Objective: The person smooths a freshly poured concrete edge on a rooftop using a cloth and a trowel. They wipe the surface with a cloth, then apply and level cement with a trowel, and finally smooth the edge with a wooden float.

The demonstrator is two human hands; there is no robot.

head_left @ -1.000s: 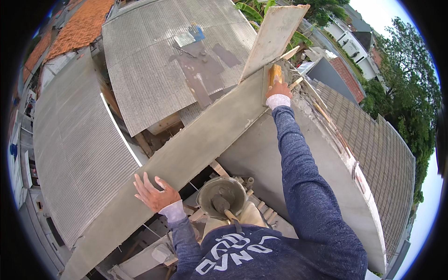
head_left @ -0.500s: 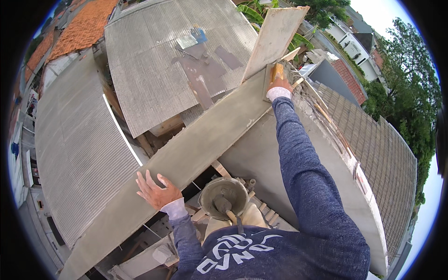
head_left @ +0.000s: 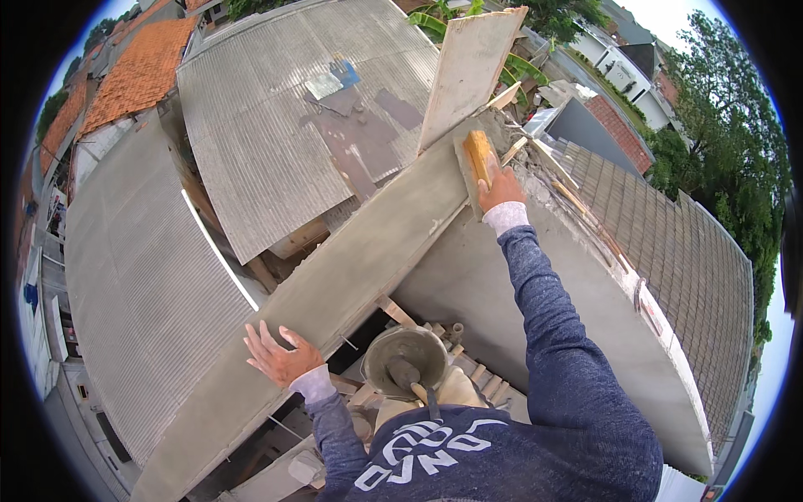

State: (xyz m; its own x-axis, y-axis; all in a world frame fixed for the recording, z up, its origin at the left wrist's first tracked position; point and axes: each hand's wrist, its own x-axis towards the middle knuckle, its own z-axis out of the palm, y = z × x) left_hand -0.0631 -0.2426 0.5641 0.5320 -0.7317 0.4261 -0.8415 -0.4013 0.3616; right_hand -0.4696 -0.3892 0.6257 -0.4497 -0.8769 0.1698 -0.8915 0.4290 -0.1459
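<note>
My right hand (head_left: 500, 186) grips the yellowish handle of a plastering float (head_left: 478, 159), its flat plate resting on the far end of a smooth grey cement ledge (head_left: 368, 243). The ledge runs diagonally from the lower left to the upper right. Over its nearer stretch, my left hand (head_left: 284, 356) is spread with fingers apart and nothing in it; whether the palm touches the cement I cannot tell. Close to my body sits a bucket (head_left: 373, 376) with grey mortar and a trowel (head_left: 403, 371), its handle toward me.
An upright pale board (head_left: 468, 71) stands at the ledge's far end. To the right, a grey wall (head_left: 477, 284) with a rough broken top edge borders a tiled roof (head_left: 669, 259). Corrugated roofs (head_left: 159, 276) lie below on the left. Wooden pieces (head_left: 481, 372) surround the bucket.
My right hand has drawn the float slightly left and nearer along the ledge's far end, and the float has turned a little. My left hand stays spread in nearly the same place.
</note>
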